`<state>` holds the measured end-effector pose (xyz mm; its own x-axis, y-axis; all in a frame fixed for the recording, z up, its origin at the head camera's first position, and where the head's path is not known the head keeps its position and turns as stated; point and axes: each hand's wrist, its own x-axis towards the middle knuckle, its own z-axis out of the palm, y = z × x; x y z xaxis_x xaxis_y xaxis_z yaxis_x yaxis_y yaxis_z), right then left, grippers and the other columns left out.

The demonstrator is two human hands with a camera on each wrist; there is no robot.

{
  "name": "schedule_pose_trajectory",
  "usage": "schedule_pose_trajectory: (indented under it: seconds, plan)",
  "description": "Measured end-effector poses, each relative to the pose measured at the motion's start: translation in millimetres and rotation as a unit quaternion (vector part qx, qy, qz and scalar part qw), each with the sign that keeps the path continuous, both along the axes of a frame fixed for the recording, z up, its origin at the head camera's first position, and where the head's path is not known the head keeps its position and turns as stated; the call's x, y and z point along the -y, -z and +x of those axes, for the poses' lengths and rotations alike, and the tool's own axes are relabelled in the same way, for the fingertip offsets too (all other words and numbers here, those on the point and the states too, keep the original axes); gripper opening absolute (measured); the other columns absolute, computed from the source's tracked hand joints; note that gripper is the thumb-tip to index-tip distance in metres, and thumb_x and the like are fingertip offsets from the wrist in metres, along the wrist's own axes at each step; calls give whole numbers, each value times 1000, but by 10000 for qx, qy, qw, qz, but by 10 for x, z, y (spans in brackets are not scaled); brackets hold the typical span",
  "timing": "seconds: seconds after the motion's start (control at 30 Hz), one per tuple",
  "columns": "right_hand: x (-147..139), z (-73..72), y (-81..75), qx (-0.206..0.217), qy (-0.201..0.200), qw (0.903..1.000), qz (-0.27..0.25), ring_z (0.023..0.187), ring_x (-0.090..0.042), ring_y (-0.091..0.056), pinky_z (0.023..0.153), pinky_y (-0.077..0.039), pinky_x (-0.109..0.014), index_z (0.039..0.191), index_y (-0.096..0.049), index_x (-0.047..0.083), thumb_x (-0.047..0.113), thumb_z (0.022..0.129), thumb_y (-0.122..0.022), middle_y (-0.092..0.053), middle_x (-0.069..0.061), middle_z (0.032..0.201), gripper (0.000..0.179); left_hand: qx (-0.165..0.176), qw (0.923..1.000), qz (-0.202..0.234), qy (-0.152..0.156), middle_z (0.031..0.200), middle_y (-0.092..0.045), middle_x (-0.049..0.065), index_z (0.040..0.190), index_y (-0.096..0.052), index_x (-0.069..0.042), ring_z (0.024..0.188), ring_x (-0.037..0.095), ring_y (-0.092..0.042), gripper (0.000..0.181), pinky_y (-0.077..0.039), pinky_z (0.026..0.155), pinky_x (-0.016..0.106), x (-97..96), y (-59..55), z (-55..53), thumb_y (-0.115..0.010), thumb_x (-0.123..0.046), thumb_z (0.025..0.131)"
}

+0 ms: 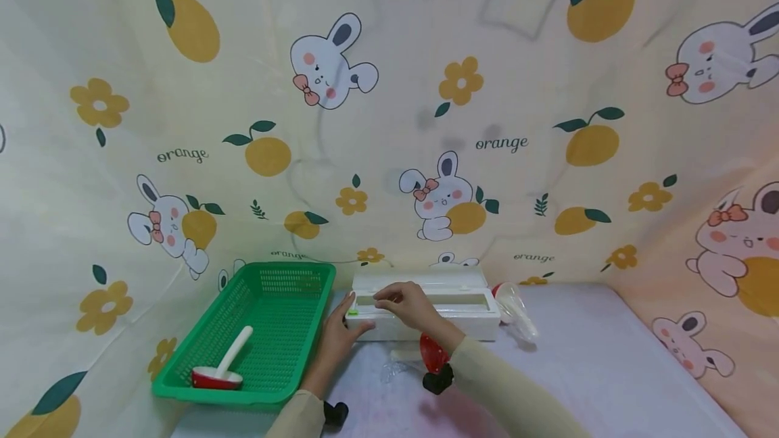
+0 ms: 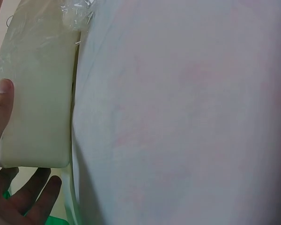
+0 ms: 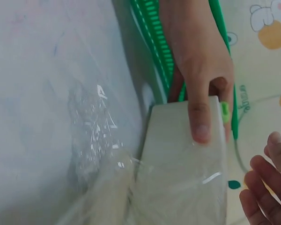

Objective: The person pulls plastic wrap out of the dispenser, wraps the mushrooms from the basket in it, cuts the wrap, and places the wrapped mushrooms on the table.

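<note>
A white cling film dispenser box (image 1: 426, 327) lies across the table with its lid (image 1: 420, 278) raised. My left hand (image 1: 336, 336) grips its left end, thumb on the front face, by a green slider (image 1: 353, 313). My right hand (image 1: 409, 305) hovers over the slot near that end; in the right wrist view its fingers (image 3: 267, 187) are loosely bent and apart, nothing visible between them. Clear film (image 3: 178, 173) lies over the box front. Before the box, partly behind my right wrist, is a red ladle (image 1: 433, 355) with crumpled film (image 1: 394, 372) by its pale handle.
A green plastic basket (image 1: 243, 394) stands at the left, holding a red-and-white ladle (image 1: 218, 377). Right of the box lies another ladle (image 1: 514, 309) wrapped in clear film. A printed curtain (image 1: 389, 120) rises behind the table (image 1: 584, 357).
</note>
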<state>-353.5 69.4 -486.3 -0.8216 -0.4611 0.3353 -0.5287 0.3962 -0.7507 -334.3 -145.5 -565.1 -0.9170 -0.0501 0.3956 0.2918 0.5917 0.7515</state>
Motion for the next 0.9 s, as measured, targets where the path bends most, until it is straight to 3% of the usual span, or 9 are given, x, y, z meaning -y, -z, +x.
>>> schedule_pose_trajectory:
  seconds: [0.17, 0.37, 0.73, 0.9]
  plan:
    - [129, -50, 55, -60, -52, 9999, -102, 87, -11, -72, 76, -59, -26, 111, -84, 8, 18, 99, -79, -81, -4, 109, 16, 100, 9999, 54, -19, 159, -50, 23, 156, -54, -3, 148, 43, -48, 87, -43, 116, 57, 4, -21, 1, -94, -28, 83]
    - [255, -72, 130, 171, 70, 9996, -207, 77, -6, -64, 65, -51, -23, 109, -85, 7, 18, 98, -80, -82, -2, 103, 16, 179, 9998, 84, 28, 161, -49, 20, 156, -53, -4, 149, 42, -47, 87, -44, 115, 56, 14, -33, 17, -93, -30, 83]
    - [355, -88, 206, 373, 269, 9989, 2, 68, -6, -51, 57, -41, -21, 105, -87, 14, 19, 94, -84, -80, 5, 94, 12, -336, 9992, 169, 137, 156, -52, 28, 152, -56, 1, 143, 47, -51, 85, -48, 110, 58, 8, 13, 6, -95, -24, 81]
    - [360, -104, 229, 539, 225, 9981, 174, 69, -7, -51, 57, -41, -22, 105, -87, 17, 20, 95, -83, -78, 10, 92, 11, -61, 9995, 304, 87, 159, -49, 23, 155, -55, -2, 148, 44, -47, 84, -43, 116, 57, 4, 10, -2, -94, -22, 83]
